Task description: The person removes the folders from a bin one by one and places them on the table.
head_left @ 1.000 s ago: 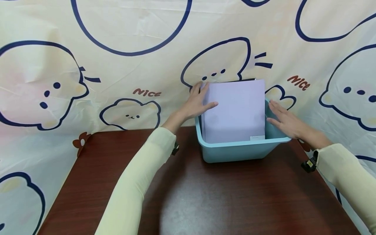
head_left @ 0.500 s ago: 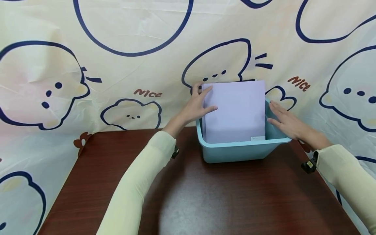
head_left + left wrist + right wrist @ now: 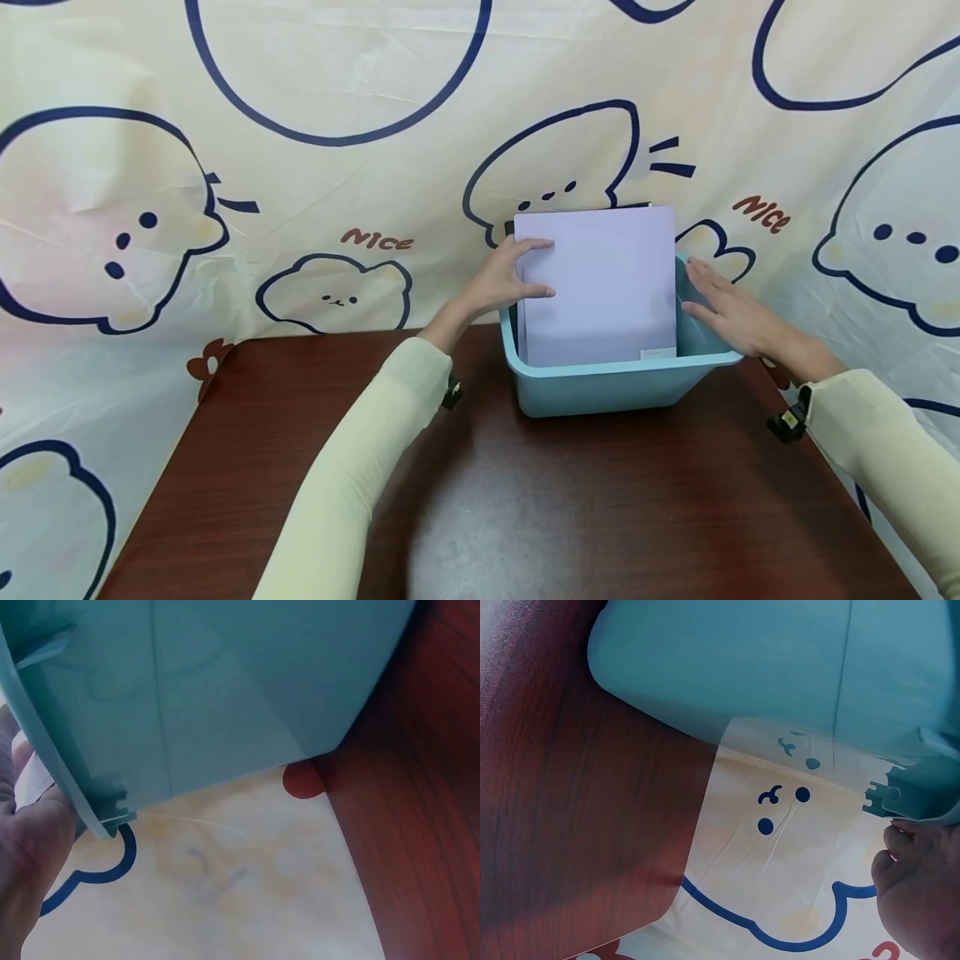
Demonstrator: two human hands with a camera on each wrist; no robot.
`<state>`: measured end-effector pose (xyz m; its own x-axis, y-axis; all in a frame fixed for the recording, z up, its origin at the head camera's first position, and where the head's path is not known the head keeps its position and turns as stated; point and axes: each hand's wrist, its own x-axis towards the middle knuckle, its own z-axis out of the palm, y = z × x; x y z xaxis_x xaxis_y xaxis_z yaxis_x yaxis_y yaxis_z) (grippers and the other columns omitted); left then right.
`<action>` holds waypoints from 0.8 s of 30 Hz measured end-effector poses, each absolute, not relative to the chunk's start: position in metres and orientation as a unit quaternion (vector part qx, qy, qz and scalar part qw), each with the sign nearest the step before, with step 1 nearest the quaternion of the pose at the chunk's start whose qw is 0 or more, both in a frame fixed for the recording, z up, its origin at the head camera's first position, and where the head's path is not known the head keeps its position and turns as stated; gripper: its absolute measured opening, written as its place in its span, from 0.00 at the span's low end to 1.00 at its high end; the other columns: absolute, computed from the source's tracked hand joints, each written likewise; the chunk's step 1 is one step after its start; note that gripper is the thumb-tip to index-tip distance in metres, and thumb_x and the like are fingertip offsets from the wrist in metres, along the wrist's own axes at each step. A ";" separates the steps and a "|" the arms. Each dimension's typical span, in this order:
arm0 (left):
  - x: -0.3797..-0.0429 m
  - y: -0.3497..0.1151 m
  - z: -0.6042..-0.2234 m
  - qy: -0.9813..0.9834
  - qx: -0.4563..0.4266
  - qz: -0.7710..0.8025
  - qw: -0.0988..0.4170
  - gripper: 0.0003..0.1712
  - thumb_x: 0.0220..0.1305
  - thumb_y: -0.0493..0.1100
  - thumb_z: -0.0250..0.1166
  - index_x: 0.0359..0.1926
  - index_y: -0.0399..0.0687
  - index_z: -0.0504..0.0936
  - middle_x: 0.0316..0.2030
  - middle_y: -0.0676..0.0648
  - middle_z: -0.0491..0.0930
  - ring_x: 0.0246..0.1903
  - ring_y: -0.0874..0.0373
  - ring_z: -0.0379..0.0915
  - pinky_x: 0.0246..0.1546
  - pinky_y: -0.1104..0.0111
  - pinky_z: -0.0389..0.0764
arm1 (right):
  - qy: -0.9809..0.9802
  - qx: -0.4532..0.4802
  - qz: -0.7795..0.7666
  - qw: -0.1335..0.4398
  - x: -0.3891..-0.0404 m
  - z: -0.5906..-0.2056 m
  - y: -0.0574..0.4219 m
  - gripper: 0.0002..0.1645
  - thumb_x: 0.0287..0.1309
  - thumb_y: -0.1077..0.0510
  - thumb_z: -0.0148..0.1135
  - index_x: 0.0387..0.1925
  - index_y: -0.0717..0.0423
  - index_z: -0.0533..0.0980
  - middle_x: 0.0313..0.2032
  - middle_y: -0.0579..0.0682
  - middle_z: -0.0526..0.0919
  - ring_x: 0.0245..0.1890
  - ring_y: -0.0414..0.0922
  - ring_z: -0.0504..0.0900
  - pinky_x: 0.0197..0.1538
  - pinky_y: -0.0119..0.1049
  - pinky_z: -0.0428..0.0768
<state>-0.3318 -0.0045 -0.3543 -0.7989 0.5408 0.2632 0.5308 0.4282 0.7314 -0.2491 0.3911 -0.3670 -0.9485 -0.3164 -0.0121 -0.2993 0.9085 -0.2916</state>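
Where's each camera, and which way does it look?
Head: on the head, facing forward and down at the blue bin and purple sheets; left hand, right hand and sleeves show.
Left wrist: on that wrist, facing the bin's outside; part of the left hand shows.
Right wrist: on that wrist, facing the bin's outside, too; part of the right hand shows.
Both wrist views share the bin, brown table and patterned cloth.

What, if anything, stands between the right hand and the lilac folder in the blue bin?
Nothing visible in the head view: only an open gap inside the blue bin separates the right hand, at the bin's right side, from the lilac folder. The left hand is at the folder's opposite edge.
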 end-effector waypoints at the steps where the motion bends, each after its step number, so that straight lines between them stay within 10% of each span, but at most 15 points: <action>1: -0.332 -0.005 -0.353 0.843 0.319 0.434 0.015 0.45 0.59 0.46 0.82 0.75 0.52 0.74 0.78 0.43 0.64 0.75 0.49 0.60 0.77 0.49 0.64 | 0.976 -0.157 -0.145 0.029 -0.249 -0.367 0.390 0.49 0.83 0.43 0.47 0.84 0.62 0.36 0.84 0.65 0.34 0.83 0.66 0.36 0.79 0.70 0.43; 24: -0.331 0.006 -0.351 0.847 0.281 0.447 0.066 0.43 0.55 0.34 0.83 0.70 0.67 0.81 0.75 0.49 0.71 0.72 0.52 0.68 0.73 0.55 0.71 | 0.976 -0.159 -0.149 0.028 -0.249 -0.365 0.389 0.47 0.83 0.45 0.46 0.84 0.63 0.37 0.84 0.65 0.35 0.83 0.67 0.37 0.80 0.69 0.44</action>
